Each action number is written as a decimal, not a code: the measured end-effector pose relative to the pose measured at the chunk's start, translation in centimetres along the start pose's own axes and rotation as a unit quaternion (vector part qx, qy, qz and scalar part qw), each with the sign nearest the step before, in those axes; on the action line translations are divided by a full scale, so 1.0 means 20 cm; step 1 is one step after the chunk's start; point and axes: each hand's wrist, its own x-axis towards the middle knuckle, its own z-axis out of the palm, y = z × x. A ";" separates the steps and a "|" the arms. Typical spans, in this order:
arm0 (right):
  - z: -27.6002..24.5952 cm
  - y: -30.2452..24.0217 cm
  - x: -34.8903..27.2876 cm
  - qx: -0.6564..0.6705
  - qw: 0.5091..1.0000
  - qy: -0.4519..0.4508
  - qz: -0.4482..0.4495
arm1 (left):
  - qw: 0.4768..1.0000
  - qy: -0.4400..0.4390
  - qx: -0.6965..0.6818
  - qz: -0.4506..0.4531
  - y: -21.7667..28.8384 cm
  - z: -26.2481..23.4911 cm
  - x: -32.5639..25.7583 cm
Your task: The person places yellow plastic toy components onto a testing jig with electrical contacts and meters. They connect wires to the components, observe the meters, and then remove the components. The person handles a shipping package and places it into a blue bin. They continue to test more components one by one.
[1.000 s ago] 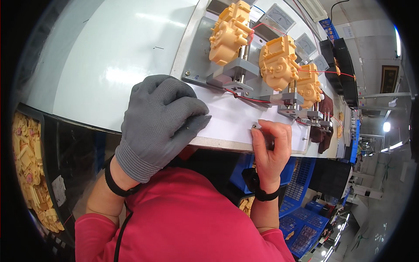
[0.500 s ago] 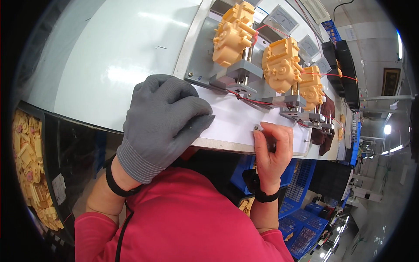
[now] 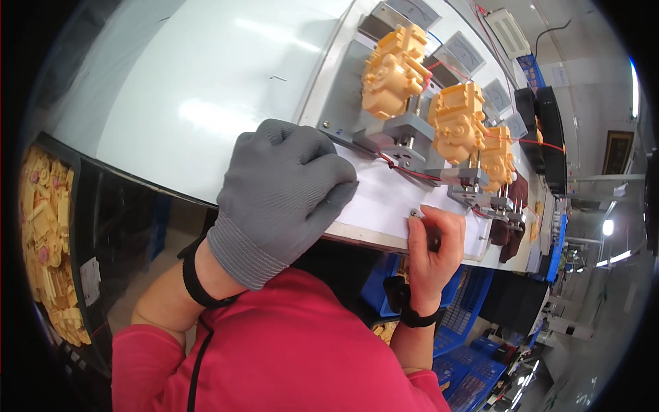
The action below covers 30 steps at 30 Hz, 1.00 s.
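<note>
Gloved left hand curls left of centre — whether around anything, I cannot tell; bare right hand, right of centre, fingertip-pinches a small metal piece, presumably because it's tiny. Upper right, gray fixtures support yellow housings.

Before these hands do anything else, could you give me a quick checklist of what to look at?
1. Both hands gloved: not ok; the left hand wears a gray glove, the right hand is bare.
2. Small metal piece gripped: ok; it sits at the right thumb and forefinger tips.
3. Left hand empty: cannot tell; its curled fingers hide the palm.
4. Wires along the gray fixtures clear of both hands: ok.
5. Meter reading: cannot tell; too small.
</note>
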 end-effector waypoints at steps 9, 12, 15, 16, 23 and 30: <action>0.00 0.00 -0.02 0.004 1.000 -0.003 0.021 | 1.000 0.020 -0.007 0.005 -0.02 0.00 -0.01; 0.01 0.01 -0.02 0.002 1.000 0.005 0.015 | 0.999 0.037 -0.006 0.012 -0.03 0.02 -0.02; 0.01 0.00 -0.02 -0.002 1.000 0.003 0.011 | 0.999 0.042 -0.002 0.012 -0.04 0.03 -0.03; 0.01 0.00 -0.02 0.001 1.000 0.003 0.015 | 0.999 0.045 -0.003 0.012 -0.04 0.03 -0.03; 0.01 0.01 -0.02 0.004 1.000 0.002 0.021 | 0.999 0.032 0.002 0.010 -0.04 0.03 -0.02; 0.00 -0.01 -0.01 0.004 1.000 -0.005 0.018 | 1.000 0.031 -0.001 0.006 -0.03 0.02 -0.02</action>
